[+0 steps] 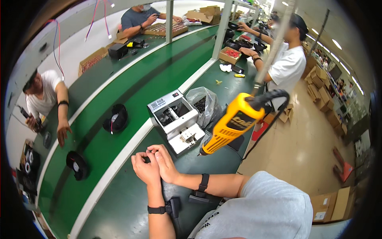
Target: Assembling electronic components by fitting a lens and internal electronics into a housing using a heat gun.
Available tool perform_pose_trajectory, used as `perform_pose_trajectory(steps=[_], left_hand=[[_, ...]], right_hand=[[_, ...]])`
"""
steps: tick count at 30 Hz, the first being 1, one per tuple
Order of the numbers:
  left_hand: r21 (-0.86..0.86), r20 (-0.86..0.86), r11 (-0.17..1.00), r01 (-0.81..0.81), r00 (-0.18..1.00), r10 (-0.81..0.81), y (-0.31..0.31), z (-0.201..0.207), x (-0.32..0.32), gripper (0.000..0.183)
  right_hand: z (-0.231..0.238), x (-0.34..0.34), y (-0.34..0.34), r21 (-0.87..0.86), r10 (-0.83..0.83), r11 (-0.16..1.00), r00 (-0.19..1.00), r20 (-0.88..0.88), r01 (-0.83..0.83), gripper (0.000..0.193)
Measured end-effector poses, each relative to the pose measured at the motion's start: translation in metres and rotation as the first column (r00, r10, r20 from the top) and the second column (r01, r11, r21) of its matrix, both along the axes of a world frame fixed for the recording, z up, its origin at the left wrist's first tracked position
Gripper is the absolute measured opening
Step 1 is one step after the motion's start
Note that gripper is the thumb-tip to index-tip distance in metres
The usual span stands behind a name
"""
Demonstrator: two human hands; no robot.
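Observation:
My left hand (145,167) and my right hand (165,162) are pressed together at the near edge of the green work surface. Both have curled fingers, and the right fingertips reach over the left ones. A small dark patch shows inside the left fingers; I cannot make out whether it is a held thing or shadow. Just beyond them stands a white screw feeder (187,137) with an open top bin. A clear plastic bag (203,104) of small black parts leans behind it. To the right, a yellow electric screwdriver (232,124) hangs tip down from a coiled spring, touched by neither hand.
A green conveyor belt (159,71) runs past on the left, carrying a black round housing (115,118) and another black housing (76,165). A pale metal rail (115,169) edges it. Co-workers sit across the belt and farther along. The screwdriver's black cable (260,139) loops down at right.

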State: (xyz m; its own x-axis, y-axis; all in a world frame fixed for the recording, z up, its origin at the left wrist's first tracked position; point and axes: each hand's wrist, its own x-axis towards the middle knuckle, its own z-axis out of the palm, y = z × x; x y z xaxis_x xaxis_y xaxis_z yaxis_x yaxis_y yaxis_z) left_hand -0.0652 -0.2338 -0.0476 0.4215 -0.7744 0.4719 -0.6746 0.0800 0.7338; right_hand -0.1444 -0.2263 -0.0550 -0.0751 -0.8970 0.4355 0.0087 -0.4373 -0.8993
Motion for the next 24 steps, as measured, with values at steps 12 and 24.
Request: perform_pose_trajectory(steps=[12, 24], left_hand=[[0.213, -0.021, 0.971, -0.112, 0.993, 0.119, 0.011, 0.003, -0.003, 0.031], [0.071, -0.024, 0.992, -0.1, 0.995, 0.102, 0.004, 0.007, -0.006, 0.026]], right_hand=[[-0.003, 0.004, 0.003, 0.089, 0.012, 0.996, 0.998, 0.06, -0.017, 0.028], [0.011, 0.002, -0.001, 0.131, 0.031, 0.991, 0.999, 0.039, -0.036, 0.032]])
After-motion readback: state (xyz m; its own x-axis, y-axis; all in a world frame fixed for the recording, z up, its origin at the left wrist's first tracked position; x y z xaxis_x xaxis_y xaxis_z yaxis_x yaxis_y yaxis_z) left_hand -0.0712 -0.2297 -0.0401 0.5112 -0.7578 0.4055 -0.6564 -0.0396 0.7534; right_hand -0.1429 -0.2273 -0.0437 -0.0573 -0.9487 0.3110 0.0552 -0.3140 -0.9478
